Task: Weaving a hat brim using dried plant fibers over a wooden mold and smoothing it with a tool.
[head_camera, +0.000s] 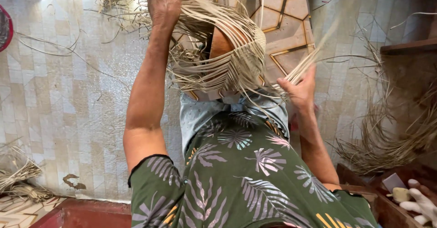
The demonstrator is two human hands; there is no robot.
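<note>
Pale tiled floor. Loose straw bundle at floor's lower left edge. Dry fibre coil at right edge, beside dark wooden shelf. White figurine at lower right corner.

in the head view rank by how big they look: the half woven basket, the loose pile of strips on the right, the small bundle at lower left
1. Half woven basket, though it is nearest the camera, between left hand and right hand.
2. Loose pile of strips; similar spread, so its order against the basket is unsure.
3. Small bundle, clearly smallest.
</note>
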